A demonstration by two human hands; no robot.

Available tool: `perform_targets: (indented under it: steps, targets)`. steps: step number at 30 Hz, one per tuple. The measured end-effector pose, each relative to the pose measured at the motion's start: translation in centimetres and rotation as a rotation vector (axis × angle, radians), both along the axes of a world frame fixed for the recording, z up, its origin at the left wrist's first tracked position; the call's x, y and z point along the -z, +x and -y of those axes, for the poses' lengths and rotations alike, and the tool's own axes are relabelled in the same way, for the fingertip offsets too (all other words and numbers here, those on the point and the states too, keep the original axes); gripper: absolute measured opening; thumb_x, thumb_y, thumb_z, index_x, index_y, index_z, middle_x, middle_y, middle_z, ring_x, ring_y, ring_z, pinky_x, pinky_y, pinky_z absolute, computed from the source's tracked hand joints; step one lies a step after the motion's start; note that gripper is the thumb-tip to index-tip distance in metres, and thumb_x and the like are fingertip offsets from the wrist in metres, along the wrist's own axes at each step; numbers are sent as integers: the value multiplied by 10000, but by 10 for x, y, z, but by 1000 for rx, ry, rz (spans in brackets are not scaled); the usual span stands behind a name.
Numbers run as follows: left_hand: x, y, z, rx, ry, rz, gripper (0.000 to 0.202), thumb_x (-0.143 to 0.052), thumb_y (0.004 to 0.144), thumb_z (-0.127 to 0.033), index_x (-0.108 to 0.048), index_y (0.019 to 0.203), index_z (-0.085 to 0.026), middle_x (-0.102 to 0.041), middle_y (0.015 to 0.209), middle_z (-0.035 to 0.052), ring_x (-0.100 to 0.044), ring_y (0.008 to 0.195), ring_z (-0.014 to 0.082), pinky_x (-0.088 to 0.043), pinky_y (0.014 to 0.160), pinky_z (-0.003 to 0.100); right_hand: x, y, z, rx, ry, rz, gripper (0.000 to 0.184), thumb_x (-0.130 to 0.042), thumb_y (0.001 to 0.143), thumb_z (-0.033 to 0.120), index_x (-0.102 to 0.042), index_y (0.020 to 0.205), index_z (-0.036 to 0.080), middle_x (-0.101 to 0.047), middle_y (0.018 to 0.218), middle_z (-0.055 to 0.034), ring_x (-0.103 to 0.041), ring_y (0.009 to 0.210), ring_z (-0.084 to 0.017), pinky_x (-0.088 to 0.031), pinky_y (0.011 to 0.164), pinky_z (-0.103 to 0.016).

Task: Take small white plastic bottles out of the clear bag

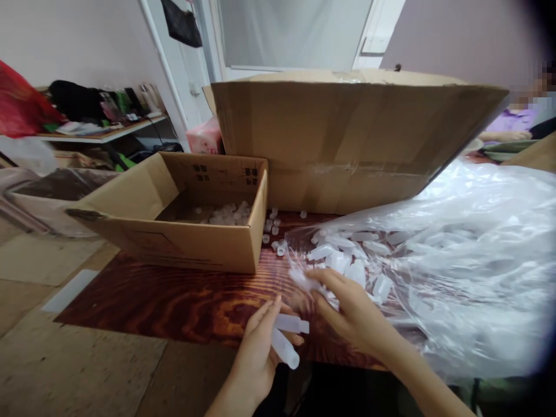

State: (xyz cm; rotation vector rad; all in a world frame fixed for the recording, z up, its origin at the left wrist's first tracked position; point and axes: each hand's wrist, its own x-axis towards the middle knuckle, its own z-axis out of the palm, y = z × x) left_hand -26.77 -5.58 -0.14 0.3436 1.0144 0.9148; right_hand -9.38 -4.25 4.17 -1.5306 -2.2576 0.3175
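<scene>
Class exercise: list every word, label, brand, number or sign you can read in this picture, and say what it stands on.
No text can be read here.
Small open carton: two groups of black printed marks on its inner back wall, too small and blurred to read.
The same carton's front wall: faint outlined marks, not legible.
Large carton: plain cardboard and tape, no print showing.
Small plastic bottles in the left hand: no label visible.

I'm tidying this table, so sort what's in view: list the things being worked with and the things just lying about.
In use:
- left hand holding two small bottles
- right hand reaching into the plastic bag of bottles
- small box with white pieces inside
- loose caps

Lying about:
- big carton
- pink packet
- cluttered shelf
- red bag
</scene>
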Motion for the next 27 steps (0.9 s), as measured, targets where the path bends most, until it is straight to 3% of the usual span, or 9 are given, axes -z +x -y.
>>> perform_targets:
  steps: [3,7,10,12,16,20,22,25,27]
  targets:
    - [2,2,4,33,40,29,480,-671,755,-612,-587,835,-146,-635,631,18,-583,473,130,-448,459,206,-7,-8,32,-240,-96,-294,297,-441,954,154,-559,1208,253,-559,1192,-67,-565,1066,-161,-499,898,-263]
    - [5,13,10,-89,-41,117,297,-733,784,-380,-616,922,-145,-669,773,20,-612,609,106,-462,541,166,5,-27,49,-246,-86,-332,374,-466,922,95,-543,1256,245,-582,1176,-77,-557,1078,-193,-506,923,-333]
    - [3,16,13,-116,-164,184,182,-638,846,-304,-625,917,-137,-669,736,29,-589,535,108,-429,459,174,13,-29,49,-232,-71,-382,363,-519,936,187,-493,1296,222,-619,1161,-66,-576,1067,-194,-508,920,-326]
    - [-1,14,11,-128,-192,182,202,-568,874,-312,-603,773,-140,-598,577,4,-524,418,107,-374,374,183,14,-21,41,-148,-17,-346,315,-486,969,269,-499,1275,199,-646,1108,-67,-609,1009,-179,-520,864,-284]
    - [-13,9,5,-90,-186,121,395,-449,899,-324,-483,547,-147,-552,474,35,-411,271,98,-213,264,180,16,2,5,232,68,118,232,-398,980,197,-612,1050,141,-655,974,-121,-632,945,-233,-497,828,-335]
    - [-23,9,0,-89,-281,185,389,-431,897,-334,-456,546,-167,-554,475,38,-419,272,112,-216,262,174,27,9,-34,331,-14,325,154,-506,883,121,-646,943,94,-658,846,-163,-661,737,-295,-479,658,-362]
    - [-25,8,-1,-117,-335,241,339,-480,880,-352,-471,588,-180,-570,505,20,-455,315,121,-316,296,189,27,8,-43,352,-37,363,207,-491,871,92,-645,1008,110,-661,823,-151,-662,676,-270,-462,606,-325]
    - [-26,5,-6,-162,-337,303,287,-510,870,-353,-501,635,-188,-590,543,11,-526,397,141,-442,377,230,14,5,-33,341,-25,359,381,-477,915,152,-527,1289,199,-660,950,-125,-667,693,-238,-471,610,-309]
    - [-24,4,-10,-226,-320,320,256,-512,872,-327,-521,657,-186,-591,544,3,-551,427,146,-469,408,238,4,0,-12,291,42,147,422,-459,956,223,-422,1376,237,-649,1026,-98,-669,737,-214,-499,625,-297]
